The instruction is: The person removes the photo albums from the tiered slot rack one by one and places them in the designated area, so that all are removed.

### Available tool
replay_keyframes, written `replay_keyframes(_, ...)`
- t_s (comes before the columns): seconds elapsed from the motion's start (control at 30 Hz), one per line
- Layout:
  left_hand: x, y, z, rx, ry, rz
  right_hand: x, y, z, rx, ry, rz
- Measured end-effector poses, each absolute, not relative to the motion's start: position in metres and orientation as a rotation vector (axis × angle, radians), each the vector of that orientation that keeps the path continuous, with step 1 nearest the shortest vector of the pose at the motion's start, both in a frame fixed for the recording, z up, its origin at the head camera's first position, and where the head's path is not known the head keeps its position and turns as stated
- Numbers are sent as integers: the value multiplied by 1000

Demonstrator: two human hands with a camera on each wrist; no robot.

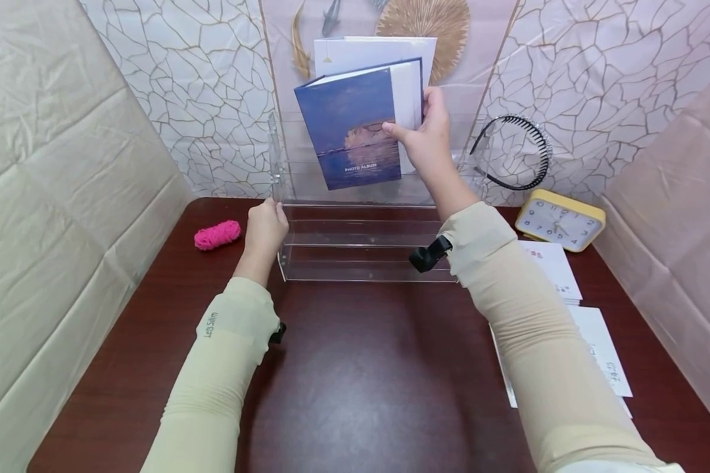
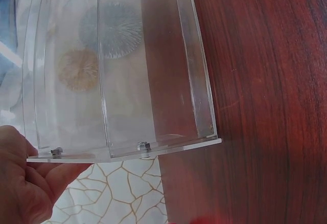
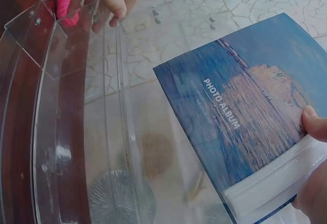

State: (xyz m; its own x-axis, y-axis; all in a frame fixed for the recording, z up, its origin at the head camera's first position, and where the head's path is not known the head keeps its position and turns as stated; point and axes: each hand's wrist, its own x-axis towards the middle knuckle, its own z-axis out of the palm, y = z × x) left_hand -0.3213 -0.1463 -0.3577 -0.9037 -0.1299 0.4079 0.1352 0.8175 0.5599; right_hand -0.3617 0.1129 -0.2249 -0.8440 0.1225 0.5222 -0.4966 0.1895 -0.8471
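A blue photo album (image 1: 355, 131) with a painted sea scene on its cover is held up over the top tier of a clear acrylic rack (image 1: 371, 270). My right hand (image 1: 428, 135) grips its right edge, thumb on the front. The cover and a white strip beside it fill much of the right wrist view. Behind the album stands a white book or folder (image 1: 375, 47), mostly hidden; whether it rests in the rack I cannot tell. With my left hand (image 1: 266, 226) I pinch the rack's left side panel (image 2: 122, 155), fingers partly behind it in the left wrist view.
Left of the rack lies a bundle of pink yarn (image 1: 217, 235). At the right are a black toothed headband (image 1: 543, 154), a yellow clock (image 1: 561, 220) and white booklets or papers (image 1: 600, 348), partly under my right forearm. Patterned sheets (image 1: 213, 92) wall the table (image 1: 355, 368).
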Motion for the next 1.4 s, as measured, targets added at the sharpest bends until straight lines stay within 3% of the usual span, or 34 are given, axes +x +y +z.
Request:
replay_keyframes(0.87, -320, -144, -357, -3, -2546, -835, -360, 142, -221, 381, -1697, 2002)
replay_keyframes(1.4, -319, -143, -358, -3, -2536, -836, -331, 154, -212, 397, -1695, 1925)
